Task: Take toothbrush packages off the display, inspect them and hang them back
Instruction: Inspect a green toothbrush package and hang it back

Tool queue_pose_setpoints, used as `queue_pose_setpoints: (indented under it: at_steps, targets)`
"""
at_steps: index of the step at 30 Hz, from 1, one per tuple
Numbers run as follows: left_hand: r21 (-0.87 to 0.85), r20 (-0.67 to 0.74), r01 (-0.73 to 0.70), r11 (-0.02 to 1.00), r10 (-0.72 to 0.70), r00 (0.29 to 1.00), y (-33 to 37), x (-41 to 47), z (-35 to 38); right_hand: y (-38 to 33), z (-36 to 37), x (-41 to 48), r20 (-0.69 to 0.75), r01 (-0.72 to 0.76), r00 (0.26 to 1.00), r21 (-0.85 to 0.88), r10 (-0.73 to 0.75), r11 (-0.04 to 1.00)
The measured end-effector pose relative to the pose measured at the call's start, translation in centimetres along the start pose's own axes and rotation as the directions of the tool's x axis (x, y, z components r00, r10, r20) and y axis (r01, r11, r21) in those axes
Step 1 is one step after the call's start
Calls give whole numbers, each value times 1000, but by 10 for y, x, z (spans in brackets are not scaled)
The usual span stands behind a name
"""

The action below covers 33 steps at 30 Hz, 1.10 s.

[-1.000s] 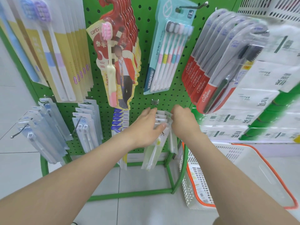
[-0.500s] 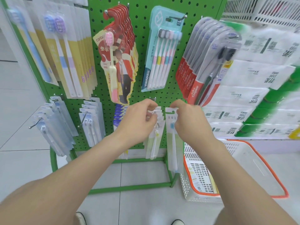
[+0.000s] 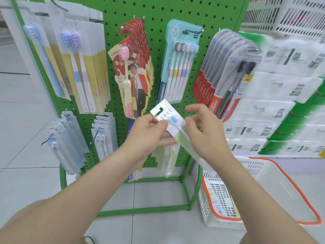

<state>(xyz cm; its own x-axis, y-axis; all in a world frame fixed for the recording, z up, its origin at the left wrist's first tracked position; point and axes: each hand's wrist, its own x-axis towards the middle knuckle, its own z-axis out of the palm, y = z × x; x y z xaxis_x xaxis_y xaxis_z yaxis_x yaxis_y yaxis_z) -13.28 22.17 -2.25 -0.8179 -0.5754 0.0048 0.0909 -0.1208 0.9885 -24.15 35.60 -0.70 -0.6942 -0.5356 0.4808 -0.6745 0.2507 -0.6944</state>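
Observation:
A single toothbrush package [image 3: 164, 111], white card on top with a pale green lower part and a blue-headed brush, is held tilted in front of the green pegboard display [image 3: 112, 23]. My left hand [image 3: 147, 134] pinches its upper part just below the hang hole. My right hand [image 3: 207, 134] lies over its lower part, fingers curled at the right edge and the index finger raised; the bottom end runs out under that wrist. More of the same packages [image 3: 169, 161] hang on the low hook behind my hands.
Other toothbrush packs hang all over the board, with Colgate packs [image 3: 221, 71] at the right. A white basket with an orange rim [image 3: 281, 182] stands on the floor at the right. Stacked tissue packs [image 3: 281, 85] sit behind it.
The package has come off the low hook and been lifted up in front of the board. My left hand has moved from the hanging stack to pinch its top.

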Motion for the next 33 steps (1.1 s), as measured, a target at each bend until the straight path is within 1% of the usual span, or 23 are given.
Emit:
queue_pose_setpoints:
  at_steps: [1, 3, 5, 7, 9, 12, 14, 15, 20, 23, 26, 29, 31, 33]
  targets:
    - [-80, 8, 28, 996, -28, 1000, 1, -1, 1, 2, 1, 1, 3, -24, 1000, -44, 24, 999]
    - [-217, 59, 74, 973, -62, 996, 2, -4, 4, 4, 2, 2, 7, -20, 1000, -137, 21, 990]
    - [-296, 88, 111, 949, -88, 992, 2, -7, 7, 4, 2, 3, 13, 10, 1000, -148, -8, 989]
    - [-303, 106, 114, 946, -86, 991, 0, -9, 7, 5, 1, 3, 23, 40, 999, -95, -38, 995]
    - [-271, 151, 102, 957, -62, 987, -2, -10, 7, 7, -2, 4, 44, 64, 997, -64, -62, 996]
    - [-246, 249, 94, 965, -31, 968, -4, -11, 3, 12, -3, 3, 83, 81, 994, -53, -77, 995]
    - [-239, 266, 79, 968, -13, 964, -1, -12, 2, 14, -4, 3, 76, 98, 993, -74, -92, 992]
    - [-248, 248, 70, 966, -6, 969, 1, -13, 2, 14, -4, 2, 65, 117, 992, -93, -111, 989]
    - [-271, 73, 4, 963, 16, 997, 5, -16, 3, 11, -8, 0, 11, 224, 974, -171, -225, 959]
    - [-274, -7, -30, 961, 30, 1000, 3, -14, 3, 7, -12, -2, 28, 226, 974, -140, -224, 964]
    - [-287, -71, -41, 957, 22, 997, 2, -15, 4, 4, -17, -3, 34, 209, 978, -149, -206, 967]
    - [-237, -125, -72, 969, 43, 991, 2, -16, 5, 6, -22, -1, 31, 198, 980, -173, -195, 965]
    - [-238, -173, -91, 967, 50, 984, 3, -17, 6, 9, -24, 0, -3, 213, 976, -200, -218, 956]
    - [-278, -227, -109, 954, 45, 973, 4, -18, 7, 13, -24, 1, -52, 224, 969, -226, -242, 948]
